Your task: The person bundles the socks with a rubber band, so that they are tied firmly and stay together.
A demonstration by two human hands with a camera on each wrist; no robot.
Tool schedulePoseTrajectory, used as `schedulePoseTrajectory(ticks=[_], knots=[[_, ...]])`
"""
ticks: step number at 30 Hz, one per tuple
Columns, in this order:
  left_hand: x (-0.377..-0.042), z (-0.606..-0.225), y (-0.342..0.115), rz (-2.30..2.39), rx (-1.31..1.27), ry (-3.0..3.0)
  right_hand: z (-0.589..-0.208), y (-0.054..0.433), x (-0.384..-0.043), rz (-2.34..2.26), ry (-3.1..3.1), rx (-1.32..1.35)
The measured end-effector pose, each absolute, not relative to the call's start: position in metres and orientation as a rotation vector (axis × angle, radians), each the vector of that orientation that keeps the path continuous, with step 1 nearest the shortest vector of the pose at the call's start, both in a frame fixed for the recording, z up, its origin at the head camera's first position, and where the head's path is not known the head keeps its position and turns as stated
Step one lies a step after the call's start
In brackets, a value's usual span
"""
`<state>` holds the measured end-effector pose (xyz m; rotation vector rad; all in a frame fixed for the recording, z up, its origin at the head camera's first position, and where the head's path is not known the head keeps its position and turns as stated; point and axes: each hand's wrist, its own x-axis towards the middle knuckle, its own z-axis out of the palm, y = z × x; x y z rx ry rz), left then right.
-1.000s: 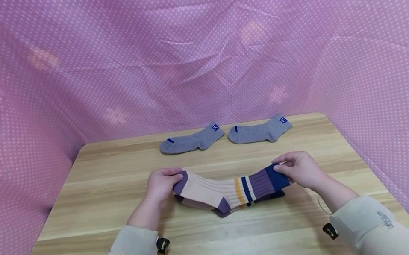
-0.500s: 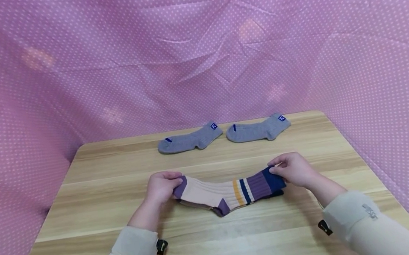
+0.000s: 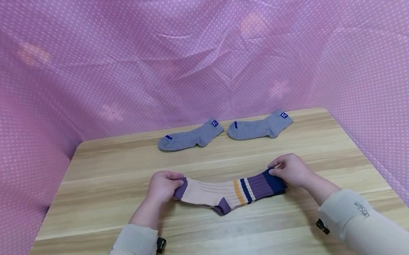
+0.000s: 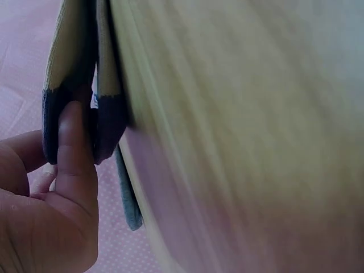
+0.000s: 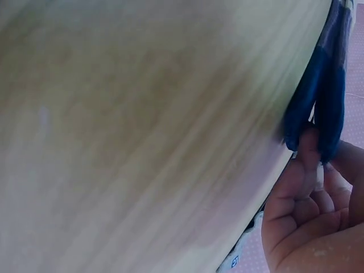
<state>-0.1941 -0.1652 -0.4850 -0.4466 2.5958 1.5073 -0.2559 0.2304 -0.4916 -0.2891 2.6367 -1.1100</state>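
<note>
A striped ribbed sock (image 3: 203, 190), cream with purple toe and heel and a navy cuff, is stretched level between both hands. At its toe my left hand (image 3: 162, 187) pinches the fabric between thumb and fingers. My right hand (image 3: 291, 170) pinches the navy cuff at the other end. Directly beneath lies a second, matching sock (image 4: 109, 122), mostly hidden in the head view. In the left wrist view a finger sits between the two toes. The right wrist view shows a fingertip between the upper cuff (image 5: 331, 114) and the lower cuff (image 5: 304, 105).
Two grey ankle socks with blue marks lie side by side along the back of the wooden table (image 3: 99, 244), one grey sock (image 3: 190, 139) at left and another grey sock (image 3: 259, 128) at right. A pink dotted cloth (image 3: 195, 59) hangs around the table's back and sides.
The held sock has come down over the matching one, which now shows less beneath it. My right hand has shifted slightly left. Both hands keep their pinch.
</note>
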Motion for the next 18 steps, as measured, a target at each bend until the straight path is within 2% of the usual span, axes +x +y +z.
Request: schedulePoseTrajectory(ticks=[10, 18], knots=[[-0.1948, -0.4848, -0.1653, 1.353, -0.382, 2.715, -0.493, 0.2275, -0.2551, -0.995, 2.698, -0.28], [-0.1995, -0.485, -0.1628, 1.029, -0.356, 2.896, -0.4951, 0.2242, -0.253, -0.84, 2.761, -0.281]])
